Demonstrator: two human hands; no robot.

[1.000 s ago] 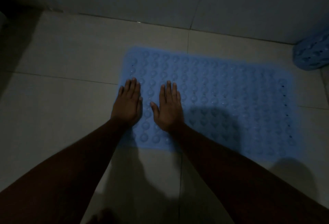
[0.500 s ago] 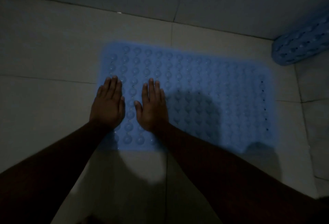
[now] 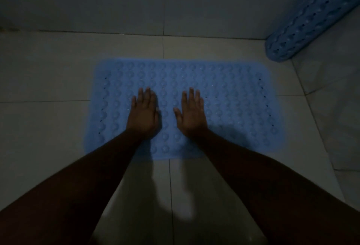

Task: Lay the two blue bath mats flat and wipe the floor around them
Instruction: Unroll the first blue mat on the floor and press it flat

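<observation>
Flat mat (image 3: 224, 92): left hand (image 3: 143, 113), right hand (image 3: 192, 112) press, grip wide, holding nothing. Rolled mat (image 3: 311, 24) (unlaid). Risk: edges curling, mat sliding on floor (image 3: 48, 128).

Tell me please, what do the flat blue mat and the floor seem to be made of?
Flat blue mat: probably soft rubber or plastic, matte; rows of moulded bumps and small holes.
Floor: likely glazed ceramic tile, smooth, faint sheen; large squares with thin grout lines.
</observation>
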